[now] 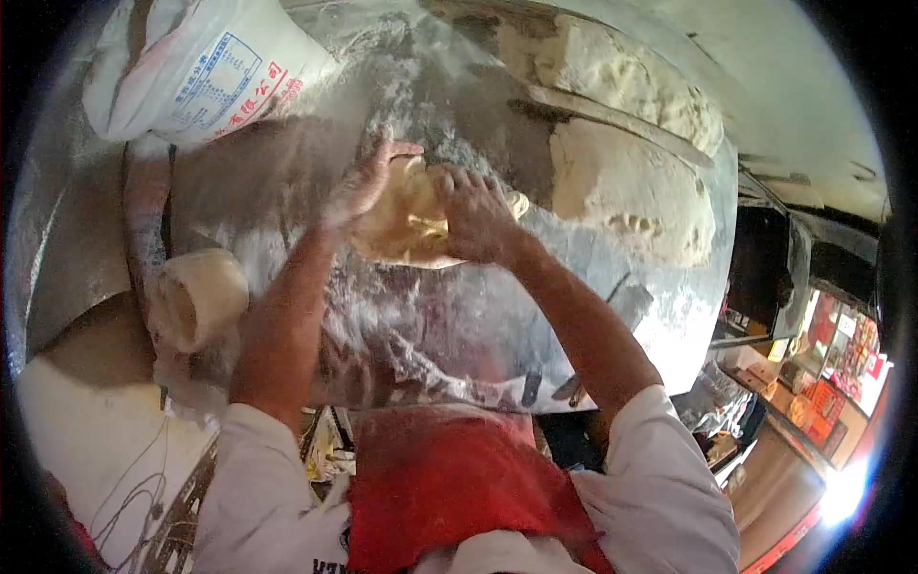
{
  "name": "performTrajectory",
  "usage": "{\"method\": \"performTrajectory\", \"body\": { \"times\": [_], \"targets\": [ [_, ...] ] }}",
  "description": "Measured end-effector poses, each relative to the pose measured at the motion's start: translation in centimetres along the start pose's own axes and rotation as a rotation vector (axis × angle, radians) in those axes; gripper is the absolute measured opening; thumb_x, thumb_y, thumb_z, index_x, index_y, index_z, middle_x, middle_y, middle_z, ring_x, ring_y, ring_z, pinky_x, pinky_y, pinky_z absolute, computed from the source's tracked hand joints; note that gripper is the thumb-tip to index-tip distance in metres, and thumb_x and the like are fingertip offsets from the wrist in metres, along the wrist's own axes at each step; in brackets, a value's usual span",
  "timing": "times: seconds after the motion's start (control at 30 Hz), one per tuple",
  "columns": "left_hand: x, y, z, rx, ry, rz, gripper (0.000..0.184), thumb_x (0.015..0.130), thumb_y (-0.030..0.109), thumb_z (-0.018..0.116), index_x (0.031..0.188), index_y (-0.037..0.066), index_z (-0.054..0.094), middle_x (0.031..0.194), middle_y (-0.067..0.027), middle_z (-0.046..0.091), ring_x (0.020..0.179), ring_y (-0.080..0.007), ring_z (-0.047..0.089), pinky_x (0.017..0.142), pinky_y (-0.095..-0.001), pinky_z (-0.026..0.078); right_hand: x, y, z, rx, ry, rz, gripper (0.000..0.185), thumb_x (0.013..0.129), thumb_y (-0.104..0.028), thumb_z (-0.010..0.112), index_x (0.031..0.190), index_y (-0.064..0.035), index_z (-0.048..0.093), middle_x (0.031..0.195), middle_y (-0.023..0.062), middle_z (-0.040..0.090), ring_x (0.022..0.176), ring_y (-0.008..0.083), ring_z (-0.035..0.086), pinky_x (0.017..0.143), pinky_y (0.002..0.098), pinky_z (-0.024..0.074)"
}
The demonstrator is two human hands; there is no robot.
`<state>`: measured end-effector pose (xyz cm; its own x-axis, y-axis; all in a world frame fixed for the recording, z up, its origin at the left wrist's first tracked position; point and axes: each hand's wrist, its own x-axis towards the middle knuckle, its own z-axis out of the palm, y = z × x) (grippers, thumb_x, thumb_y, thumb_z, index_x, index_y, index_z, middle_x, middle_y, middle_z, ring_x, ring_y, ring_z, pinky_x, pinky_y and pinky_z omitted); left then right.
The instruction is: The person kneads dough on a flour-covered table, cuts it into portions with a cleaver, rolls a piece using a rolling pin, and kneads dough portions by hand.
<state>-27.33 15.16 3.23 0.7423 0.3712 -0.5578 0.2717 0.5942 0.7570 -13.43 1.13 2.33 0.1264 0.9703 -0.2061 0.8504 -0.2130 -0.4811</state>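
Note:
A pale yellow lump of dough (397, 225), folded and uneven, lies on the floured metal worktop (402, 335) in front of me. My left hand (365, 187) rests along the dough's left side, its thumb stretched out over the far edge and its other fingers extended and partly blurred. On the right, my right hand (473, 215) is closed over the dough with bent fingers, and a bit of dough pokes out beyond them. The undersides of both hands are hidden.
Two flattened dough slabs (631, 187) lie at the far right, divided by a long wooden stick (622, 124). A white printed sack (210, 72) stands at the far left. Nearer, a pale round container (201, 297) sits tilted at the left edge. Shelves stand to the right.

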Motion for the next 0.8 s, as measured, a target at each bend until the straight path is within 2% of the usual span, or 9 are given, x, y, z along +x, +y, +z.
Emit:
{"method": "performTrajectory", "body": {
  "times": [0.07,0.1,0.13,0.17,0.27,0.37,0.5,0.67,0.8],
  "targets": [
    [-0.8,0.1,-1.5,0.715,0.034,-0.001,0.059,0.103,0.056,0.045,0.136,0.008,0.047,0.121,-0.0148,0.058,0.109,-0.027,0.059,0.095,-0.0435,0.051,-5.6,-2.3,0.6,-0.022,0.243,-0.193,0.093,0.076,-0.067,0.074,0.138,-0.0037,0.046,0.142,0.0201,0.045,0.134,0.0372,0.041,0.107,0.0565,0.0361],
    [-4.1,0.6,1.7,0.686,0.091,0.023,0.054,0.102,0.052,0.05,0.129,0.007,0.052,0.115,-0.015,0.057,0.104,-0.0283,0.058,0.093,-0.0418,0.051,-8.4,-3.0,2.4,-0.036,0.214,-0.149,0.074,0.083,-0.053,0.071,0.137,-0.008,0.048,0.138,0.0178,0.049,0.129,0.0359,0.045,0.104,0.0555,0.0392],
    [-1.2,-8.5,-1.8,0.887,0.036,0.38,0.054,0.097,0.049,0.059,0.128,0.006,0.054,0.115,-0.0143,0.056,0.105,-0.0305,0.058,0.089,-0.0429,0.051,-10.8,-3.3,4.0,-0.069,0.137,-0.111,0.06,0.084,-0.039,0.068,0.135,-0.0119,0.052,0.135,0.0149,0.051,0.126,0.0352,0.047,0.102,0.0536,0.0407],
    [-6.8,-5.8,2.4,1.405,0.257,0.658,0.05,0.092,0.042,0.063,0.125,0.005,0.057,0.115,-0.0151,0.057,0.105,-0.0335,0.058,0.088,-0.0477,0.048,-12.7,-4.3,5.0,0.103,0.236,-0.042,0.053,0.084,-0.032,0.066,0.132,-0.0124,0.055,0.131,0.0136,0.053,0.124,0.035,0.049,0.1,0.0527,0.0418],
    [-9.2,-11.7,3.8,1.565,0.313,0.789,0.045,0.092,0.035,0.062,0.125,0.006,0.061,0.115,-0.0153,0.06,0.105,-0.0361,0.058,0.091,-0.0513,0.043,-13.2,-5.1,6.3,0.053,0.363,-0.003,0.061,0.078,-0.036,0.076,0.13,-0.0103,0.056,0.131,0.0152,0.054,0.126,0.0371,0.048,0.106,0.0581,0.0333],
    [-5.8,-12.8,3.4,1.376,0.663,1.053,0.04,0.092,0.032,0.059,0.123,0.008,0.067,0.117,-0.0139,0.065,0.106,-0.0361,0.059,0.097,-0.0537,0.04,-8.6,-3.6,7.9,0.055,0.439,-0.037,0.05,0.077,-0.024,0.069,0.124,-0.0091,0.061,0.128,0.0135,0.059,0.12,0.0349,0.055,0.102,0.0559,0.0372],
    [1.6,-7.4,-0.2,1.265,0.589,1.029,0.037,0.093,0.031,0.057,0.122,0.01,0.067,0.112,-0.0087,0.067,0.108,-0.0323,0.059,0.101,-0.0499,0.038,0.5,0.0,4.5,0.146,0.369,0.019,0.063,0.071,-0.035,0.072,0.127,-0.0091,0.061,0.126,0.0117,0.06,0.116,0.0333,0.056,0.095,0.0523,0.0407],
    [5.9,-2.0,-1.4,1.38,0.545,0.73,0.043,0.095,0.038,0.058,0.125,0.009,0.067,0.115,-0.0141,0.068,0.113,-0.0335,0.06,0.101,-0.0491,0.04,7.5,4.4,2.1,-0.025,0.242,0.055,0.083,0.07,-0.062,0.077,0.138,-0.0211,0.054,0.144,0.0095,0.046,0.131,0.0341,0.044,0.109,0.0564,0.0361],
    [7.4,-1.9,-2.0,1.434,0.593,0.588,0.05,0.096,0.046,0.057,0.13,0.009,0.064,0.121,-0.0146,0.068,0.115,-0.0335,0.061,0.102,-0.0479,0.042,6.2,2.3,1.8,-0.201,0.283,0.08,0.089,0.076,-0.065,0.074,0.141,-0.0092,0.048,0.143,0.0122,0.048,0.132,0.0364,0.044,0.109,0.0547,0.0374]
  ]
}}
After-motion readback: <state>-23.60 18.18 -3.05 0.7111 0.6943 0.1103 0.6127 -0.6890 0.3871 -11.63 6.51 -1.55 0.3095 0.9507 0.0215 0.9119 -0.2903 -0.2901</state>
